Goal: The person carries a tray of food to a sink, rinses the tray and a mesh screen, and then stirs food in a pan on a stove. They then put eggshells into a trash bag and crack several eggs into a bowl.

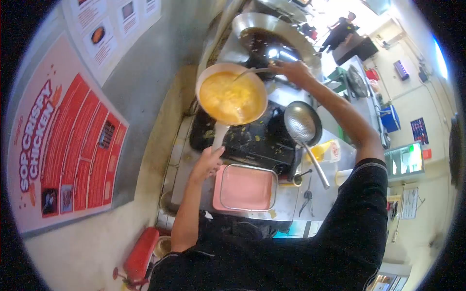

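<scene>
My left hand (208,164) is closed around the pale handle of a frying pan (221,135), which I hold above the black stove (247,145). Orange-yellow sauce (225,99) with paler lumps fills the pan. From the far right side, my right hand (292,71) grips a metal-handled spoon (254,71). Its tip dips into the sauce, so the shape of its head is hidden. Behind the pan sits a large wok (245,22) of dark liquid.
Right of the stove, a perforated skimmer (301,123) rests in a dark pan (316,116). A wire rack lies over a pink tray (218,194) near my body. Tongs (307,196) and a yellow packet (326,151) are on the counter. Another person (342,31) stands far back.
</scene>
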`<action>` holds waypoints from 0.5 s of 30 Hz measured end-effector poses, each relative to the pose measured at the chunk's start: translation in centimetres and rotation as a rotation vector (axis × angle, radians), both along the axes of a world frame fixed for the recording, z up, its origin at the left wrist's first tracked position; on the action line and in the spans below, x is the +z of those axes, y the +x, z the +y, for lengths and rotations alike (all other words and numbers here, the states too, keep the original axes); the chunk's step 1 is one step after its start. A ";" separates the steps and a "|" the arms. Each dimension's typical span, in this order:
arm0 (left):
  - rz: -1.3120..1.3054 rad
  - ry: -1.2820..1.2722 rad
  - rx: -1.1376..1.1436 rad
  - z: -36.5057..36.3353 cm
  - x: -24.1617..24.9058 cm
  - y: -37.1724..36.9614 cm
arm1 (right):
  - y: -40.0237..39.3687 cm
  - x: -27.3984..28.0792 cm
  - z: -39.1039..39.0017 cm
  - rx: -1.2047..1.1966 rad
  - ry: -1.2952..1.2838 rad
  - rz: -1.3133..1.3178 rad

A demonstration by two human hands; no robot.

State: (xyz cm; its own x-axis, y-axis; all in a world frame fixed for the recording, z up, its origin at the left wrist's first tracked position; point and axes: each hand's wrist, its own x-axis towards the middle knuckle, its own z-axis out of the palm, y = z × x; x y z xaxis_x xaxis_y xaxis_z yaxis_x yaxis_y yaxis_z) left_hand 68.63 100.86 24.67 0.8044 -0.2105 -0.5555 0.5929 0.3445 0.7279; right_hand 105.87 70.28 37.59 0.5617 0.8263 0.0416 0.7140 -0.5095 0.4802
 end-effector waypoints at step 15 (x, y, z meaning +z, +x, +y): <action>0.038 0.057 0.019 -0.2 0.1 0.2 | -11.3 2.7 8.5 -0.532 -0.184 0.413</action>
